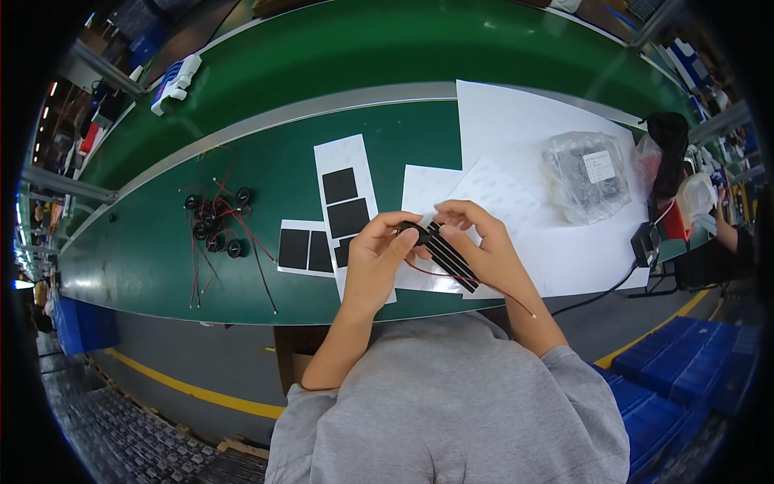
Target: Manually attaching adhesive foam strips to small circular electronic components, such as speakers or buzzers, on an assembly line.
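My left hand [379, 252] is closed on a small round black speaker-like part [417, 231], pinched between thumb and fingers. Its thin red and dark wire [476, 280] trails right, across my right wrist. Beside the part, my right hand [482, 242] has thumb and forefinger drawn together at a small pale scrap [430, 218]; its exact grip is hard to make out. Under my hands lies a sheet with black strips [453, 262]. Left of them are white sheets bearing black squares [347, 218], partly covered by my left hand.
Several similar round parts with tangled wires [216, 222] lie on the green table [145, 250] at left. A clear plastic bag [587, 177] of dark contents rests on white paper [500, 121] at right. A black cable [601, 297] runs off the near right edge. Blue crates [677, 363] stand lower right.
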A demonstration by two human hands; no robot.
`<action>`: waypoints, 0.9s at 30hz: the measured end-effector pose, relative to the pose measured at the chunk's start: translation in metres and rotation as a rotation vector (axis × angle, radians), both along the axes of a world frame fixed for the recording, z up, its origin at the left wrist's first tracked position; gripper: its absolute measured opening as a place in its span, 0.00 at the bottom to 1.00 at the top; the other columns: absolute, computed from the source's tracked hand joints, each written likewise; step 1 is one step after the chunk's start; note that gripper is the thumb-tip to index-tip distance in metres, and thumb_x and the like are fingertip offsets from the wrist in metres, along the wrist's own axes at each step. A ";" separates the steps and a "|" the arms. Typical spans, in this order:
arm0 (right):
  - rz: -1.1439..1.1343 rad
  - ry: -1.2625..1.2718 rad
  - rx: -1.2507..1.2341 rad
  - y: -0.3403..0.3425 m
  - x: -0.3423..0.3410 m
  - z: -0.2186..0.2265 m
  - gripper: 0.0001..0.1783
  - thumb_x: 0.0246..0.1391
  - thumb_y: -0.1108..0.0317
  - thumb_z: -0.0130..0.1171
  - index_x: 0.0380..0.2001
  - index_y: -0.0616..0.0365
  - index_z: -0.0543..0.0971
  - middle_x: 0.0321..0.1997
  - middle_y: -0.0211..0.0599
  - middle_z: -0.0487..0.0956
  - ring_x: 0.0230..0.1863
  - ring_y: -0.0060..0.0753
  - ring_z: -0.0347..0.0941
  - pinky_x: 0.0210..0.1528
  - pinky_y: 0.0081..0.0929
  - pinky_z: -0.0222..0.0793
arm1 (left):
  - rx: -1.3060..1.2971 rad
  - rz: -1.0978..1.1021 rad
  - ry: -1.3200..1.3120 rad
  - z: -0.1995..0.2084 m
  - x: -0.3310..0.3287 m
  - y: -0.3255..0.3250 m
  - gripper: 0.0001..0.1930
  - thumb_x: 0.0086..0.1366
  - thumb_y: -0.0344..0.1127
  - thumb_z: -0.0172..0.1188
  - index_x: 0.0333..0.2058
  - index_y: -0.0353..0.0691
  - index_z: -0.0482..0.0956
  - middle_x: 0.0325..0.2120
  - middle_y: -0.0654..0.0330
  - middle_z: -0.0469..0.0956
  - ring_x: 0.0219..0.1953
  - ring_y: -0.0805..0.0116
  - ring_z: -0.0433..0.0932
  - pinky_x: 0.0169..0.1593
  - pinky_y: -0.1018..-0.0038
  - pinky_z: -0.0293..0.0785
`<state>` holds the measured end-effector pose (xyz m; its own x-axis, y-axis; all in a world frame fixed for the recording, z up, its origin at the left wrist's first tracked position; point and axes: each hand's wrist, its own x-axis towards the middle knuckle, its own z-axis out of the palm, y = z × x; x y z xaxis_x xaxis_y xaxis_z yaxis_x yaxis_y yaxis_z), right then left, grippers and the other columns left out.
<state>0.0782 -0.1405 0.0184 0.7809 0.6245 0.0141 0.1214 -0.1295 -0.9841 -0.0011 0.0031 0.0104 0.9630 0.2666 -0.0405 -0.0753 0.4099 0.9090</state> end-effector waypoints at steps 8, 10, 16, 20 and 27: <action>0.137 -0.239 0.073 0.000 0.000 0.004 0.07 0.45 0.73 0.53 0.30 0.61 0.72 0.37 0.36 0.72 0.40 0.30 0.66 0.43 0.23 0.59 | -0.080 -0.032 -0.024 0.000 0.001 -0.001 0.11 0.58 0.31 0.52 0.39 0.33 0.67 0.26 0.60 0.72 0.25 0.76 0.71 0.29 0.83 0.66; 0.128 -0.159 0.071 0.000 -0.001 0.005 0.04 0.45 0.73 0.53 0.27 0.61 0.72 0.35 0.36 0.71 0.39 0.28 0.66 0.42 0.22 0.59 | -0.107 -0.031 -0.032 -0.003 0.001 -0.001 0.11 0.58 0.31 0.51 0.39 0.33 0.66 0.25 0.60 0.72 0.25 0.76 0.71 0.29 0.83 0.66; 0.092 -0.103 0.113 0.000 -0.006 0.011 0.04 0.44 0.74 0.54 0.22 0.61 0.71 0.29 0.33 0.69 0.33 0.24 0.64 0.38 0.20 0.58 | -0.182 0.120 -0.047 -0.008 0.004 -0.005 0.07 0.58 0.29 0.51 0.33 0.36 0.63 0.25 0.59 0.72 0.24 0.74 0.71 0.30 0.82 0.67; 0.060 -0.161 0.093 -0.001 -0.006 0.013 0.05 0.43 0.73 0.56 0.20 0.60 0.70 0.27 0.32 0.68 0.32 0.24 0.63 0.37 0.19 0.58 | -0.132 0.128 -0.059 -0.012 0.004 -0.003 0.06 0.58 0.29 0.51 0.32 0.37 0.63 0.25 0.58 0.72 0.24 0.73 0.72 0.30 0.80 0.69; -0.005 -0.163 0.112 0.002 -0.003 0.009 0.08 0.40 0.71 0.60 0.18 0.60 0.71 0.27 0.30 0.66 0.29 0.22 0.62 0.32 0.16 0.58 | -0.445 -0.078 -0.078 -0.010 0.001 -0.005 0.06 0.61 0.32 0.47 0.32 0.37 0.64 0.26 0.56 0.73 0.25 0.71 0.73 0.30 0.76 0.71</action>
<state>0.0752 -0.1383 0.0274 0.7655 0.6083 0.2098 0.2801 -0.0215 -0.9597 -0.0003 -0.0018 0.0007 0.9841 0.1668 -0.0610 -0.0906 0.7667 0.6356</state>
